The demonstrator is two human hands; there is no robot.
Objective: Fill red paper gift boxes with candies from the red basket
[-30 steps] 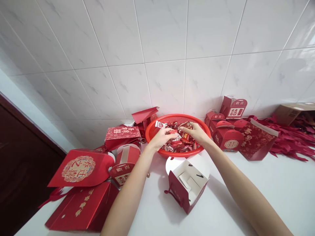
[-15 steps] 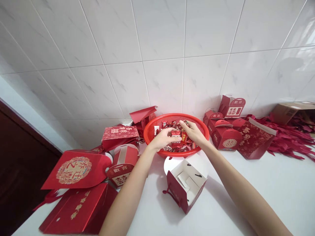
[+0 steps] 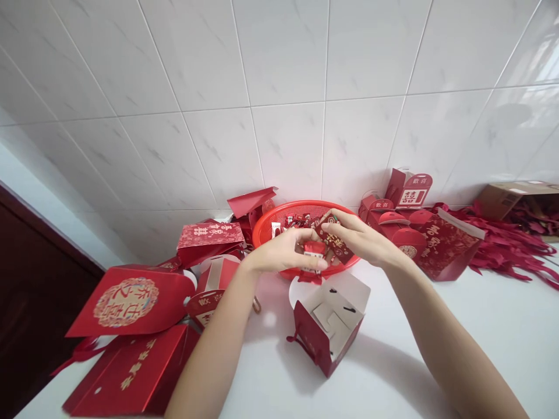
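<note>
holding | left grip [image 3: 283,250]: red packet [image 3: 314,249] | right grip [image 3: 361,237]: maroon packet [image 3: 336,242] | basket [image 3: 261,226] partly hidden

Bright, diffuse light comes from the right, glaring off the wall tiles [image 3: 544,64]. Soft shadows lie on the white table [image 3: 262,378]; the wrapped sweets [image 3: 301,221] seem slightly blurred; the view stretches toward its edges.
</note>
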